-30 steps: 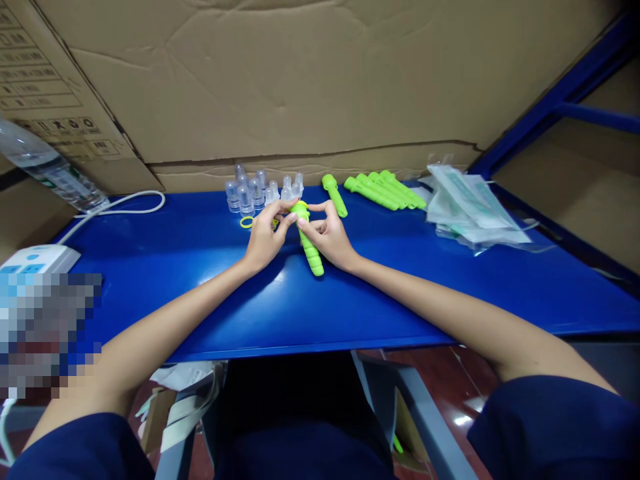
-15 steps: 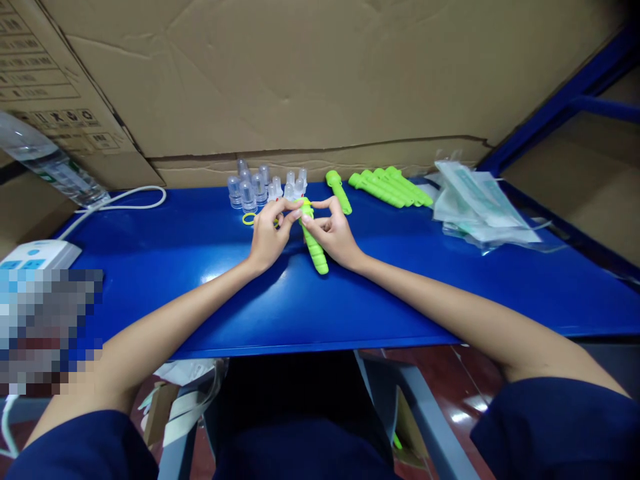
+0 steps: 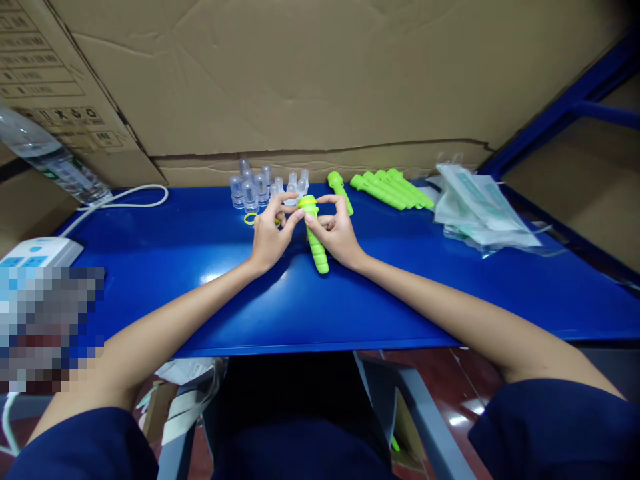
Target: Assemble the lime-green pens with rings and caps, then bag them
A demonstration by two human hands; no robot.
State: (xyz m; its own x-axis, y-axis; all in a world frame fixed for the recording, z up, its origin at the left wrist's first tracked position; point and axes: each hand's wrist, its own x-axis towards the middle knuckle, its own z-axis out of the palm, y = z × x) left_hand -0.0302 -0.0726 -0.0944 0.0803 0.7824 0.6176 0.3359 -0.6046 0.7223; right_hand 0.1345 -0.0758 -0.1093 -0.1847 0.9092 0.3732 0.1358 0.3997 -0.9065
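Observation:
Between my two hands is a lime-green ribbed handle (image 3: 317,252) with a wider head, shaped like a small flashlight body. Its head points away from me and its narrow end towards me. My left hand (image 3: 271,235) pinches the left side of the head with thumb and fingers. On the opposite side, my right hand (image 3: 341,235) grips the head and upper shaft, its thumb on the near face. Just beyond my left hand stand several clear plastic domed caps (image 3: 249,193) and smaller white-based clear pieces (image 3: 303,183). A yellow ring (image 3: 250,219) lies beside my left fingers.
Another green handle (image 3: 336,181) lies behind my right hand, with several more (image 3: 393,189) in a row to its right. Clear plastic bags (image 3: 480,210) are piled at the right. A power strip (image 3: 45,252), cable and water bottle (image 3: 60,167) occupy the left. Cardboard (image 3: 300,80) backs the blue table (image 3: 240,307).
The handle has tilted slightly, and more of its wide head shows between my fingers. My fingertips have shifted a little on it; both hands stay in nearly the same place.

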